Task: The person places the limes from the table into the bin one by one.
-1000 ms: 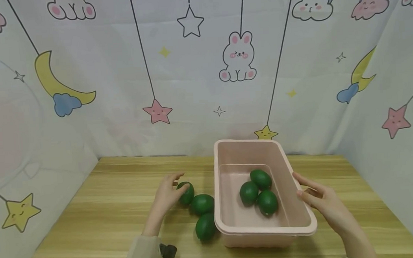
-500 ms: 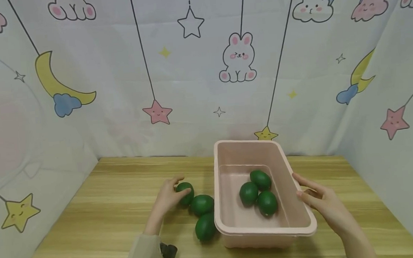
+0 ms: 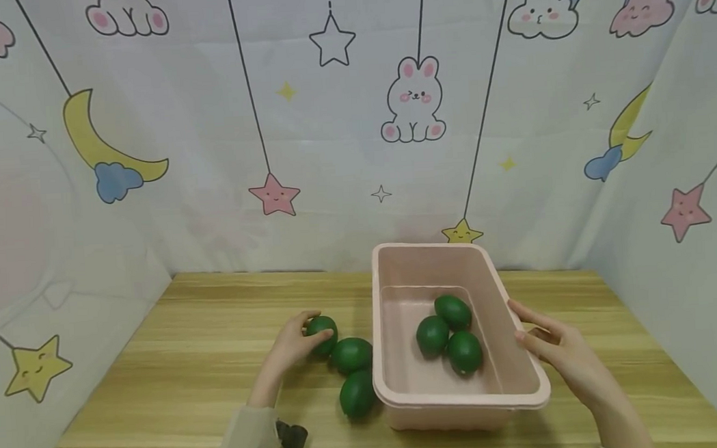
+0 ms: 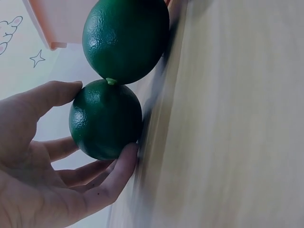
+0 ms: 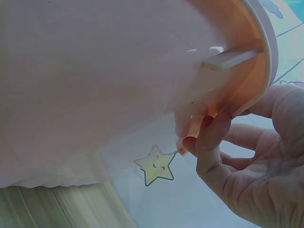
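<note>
My left hand [image 3: 290, 343] curls its thumb and fingers around a dark green lime [image 4: 105, 121] on the table. In the left wrist view, the thumb presses its upper side and fingers wrap beneath it. A second lime [image 3: 351, 356] touches it, and a third lime [image 3: 358, 395] lies nearer me, beside a pale pink bin [image 3: 462, 402]. Inside the bin sit three more limes [image 3: 433, 336] grouped together. My right hand [image 3: 560, 352] grips the bin's right rim, with thumb and fingers at the lip in the right wrist view.
The bin stands on a wood-grain table [image 3: 216, 315], tilted in the head view. A white cartoon-print curtain [image 3: 329, 150] encloses the back and both sides. A small black object [image 3: 293, 438] shows beside the left sleeve [image 3: 248, 440].
My left fingers have closed in around the far-left lime, which they hovered at before. The right hand, the bin and the other limes stay where they were.
</note>
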